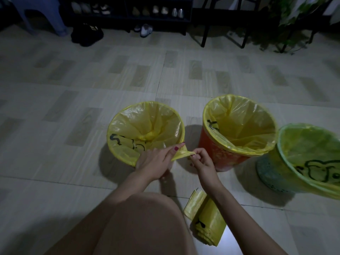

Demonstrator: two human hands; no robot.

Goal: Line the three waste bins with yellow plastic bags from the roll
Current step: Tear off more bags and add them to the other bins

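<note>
Three waste bins stand on the tiled floor, each with a yellow bag over its rim: a left bin [128, 116], an orange middle bin [220, 155] and a green right bin [266, 173]. At the left bin's near right rim a slack flap of the yellow bag [181, 155] sticks out. My left hand [156, 161] pinches this flap between thumb and fingers. My right hand [201, 159] pinches the flap's other end. The roll of yellow bags [207, 221] lies on the floor below my right forearm.
My bare knee [143, 223] fills the lower middle. At the back stand a black shoe rack [128, 11] with shoes, a blue plastic stool [36, 13], a dark bag [86, 34], black chair legs [204, 34] and a leafy plant [294, 19].
</note>
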